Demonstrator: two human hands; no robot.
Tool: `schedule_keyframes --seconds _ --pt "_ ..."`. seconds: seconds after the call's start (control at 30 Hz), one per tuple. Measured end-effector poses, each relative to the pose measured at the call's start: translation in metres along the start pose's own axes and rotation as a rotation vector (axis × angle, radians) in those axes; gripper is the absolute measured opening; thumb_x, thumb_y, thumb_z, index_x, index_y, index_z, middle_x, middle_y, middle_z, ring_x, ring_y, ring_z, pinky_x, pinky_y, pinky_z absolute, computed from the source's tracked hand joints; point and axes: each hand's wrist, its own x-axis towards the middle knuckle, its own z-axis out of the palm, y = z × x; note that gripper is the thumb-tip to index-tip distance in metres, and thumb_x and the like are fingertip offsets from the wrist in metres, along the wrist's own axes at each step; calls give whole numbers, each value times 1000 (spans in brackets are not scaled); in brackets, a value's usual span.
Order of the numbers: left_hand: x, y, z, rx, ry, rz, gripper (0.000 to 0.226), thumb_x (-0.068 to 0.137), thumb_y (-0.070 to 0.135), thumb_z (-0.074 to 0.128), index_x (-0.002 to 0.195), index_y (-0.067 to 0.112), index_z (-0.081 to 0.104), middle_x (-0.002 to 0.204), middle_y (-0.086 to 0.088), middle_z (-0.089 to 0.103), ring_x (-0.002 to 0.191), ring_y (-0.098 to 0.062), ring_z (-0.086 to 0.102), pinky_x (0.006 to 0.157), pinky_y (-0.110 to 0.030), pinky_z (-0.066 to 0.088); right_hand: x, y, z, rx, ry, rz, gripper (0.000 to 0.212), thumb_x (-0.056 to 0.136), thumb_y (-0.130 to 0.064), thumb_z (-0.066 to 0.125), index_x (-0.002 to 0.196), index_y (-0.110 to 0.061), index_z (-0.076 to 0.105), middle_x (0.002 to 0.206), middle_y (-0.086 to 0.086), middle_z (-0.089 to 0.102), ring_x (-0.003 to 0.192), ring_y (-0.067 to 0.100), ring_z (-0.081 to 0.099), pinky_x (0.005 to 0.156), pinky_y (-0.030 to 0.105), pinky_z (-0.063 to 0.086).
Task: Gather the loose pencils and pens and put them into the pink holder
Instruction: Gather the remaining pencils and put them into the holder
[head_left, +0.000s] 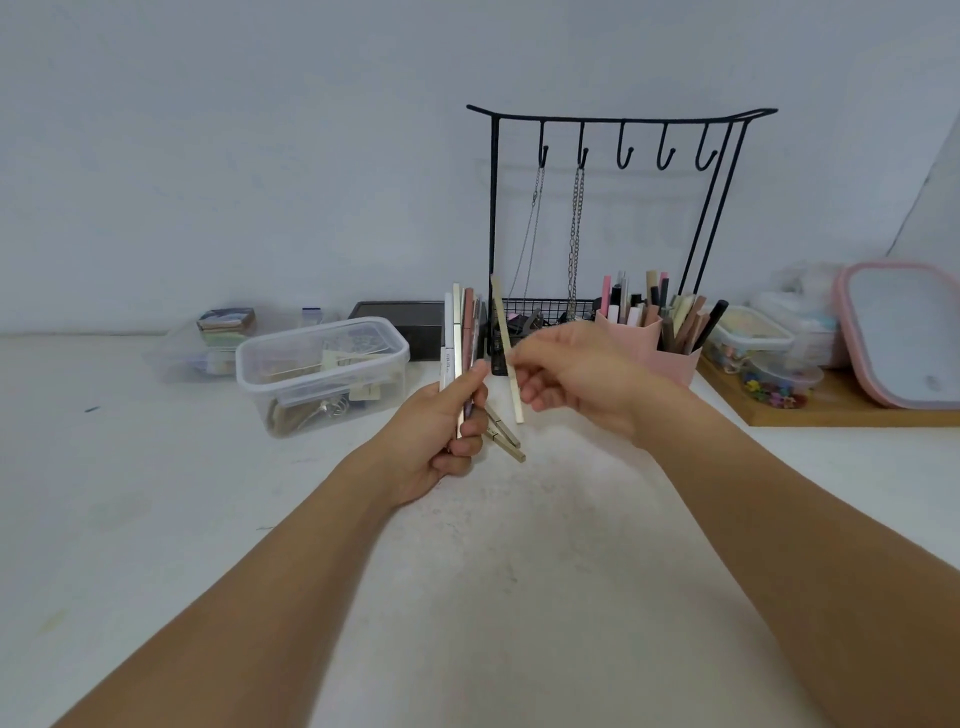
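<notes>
Head view: a person's left hand (441, 441), fingers curled, grips an upright bundle of pencils and pens (460, 332) above the white table (156, 519), while the right hand (566, 371) pinches a single beige pencil (506, 348) between thumb and fingertips, holding it nearly upright just right of the bundle. Two more pencils (506, 441) lie on the table just below the hands. The pink holder (670, 358) stands on the table to the far right of the hands, already packed with upright pens and pencils in pink, beige, brown and black. Behind it rises a black wire rack (613, 124) with five hooks, two chains (574, 234) hanging from them, and a wire basket at its foot with small items too blurred to tell. To the left sits a clear lidded box (322, 364) containing papers and metal bits. At far right, on a wooden tray (831, 410), are clear tubs (779, 382) of small colourful pieces and a pink-rimmed lid (904, 332).
</notes>
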Motion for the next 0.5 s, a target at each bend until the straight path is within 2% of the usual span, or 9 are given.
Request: schedule_keyframes --seconds 0.1,0.2,0.27,0.4,0.5 --pt "-1 0 1 -7 -31 20 40 97 53 56 81 17 51 58 1 40 41 -8 30 36 -17 16 -3 -5 10 28 -18 -102 14 93 -10 68 81 -5 70 67 7 66 57 14 62 51 22 52" --pt "-1 0 2 -11 -21 47 45 90 57 58 90 12 56 62 -1 47 41 -8 32 36 -16 18 -2 -1 17 9 21 -113 12 93 -13 68 83 -8 73 69 4 67 60 12 61 51 22 48" --pt "-1 0 2 -6 -12 70 44 93 55 57 95 11 61 65 -1 54 42 -8 34 35 -16 19 -2 2 20 27 52 -100 10 92 -13 68 88 -6 75 70 5 66 59 10 59 50 21 46" --pt "-3 1 3 61 -1 92 44 96 55 55 98 12 65 75 -4 68 48 -13 51 35 -18 29 -1 8 27 57 63 -76 11 91 -9 67 92 -1 76 68 9 61 55 12 51 49 21 41" --pt "-4 2 2 72 12 97 39 97 50 56 97 11 62 71 -4 67 52 -15 60 37 -20 36 -3 10 29 -34 98 -70 6 88 -13 72 86 -11 78 65 0 62 57 10 49 52 23 42"
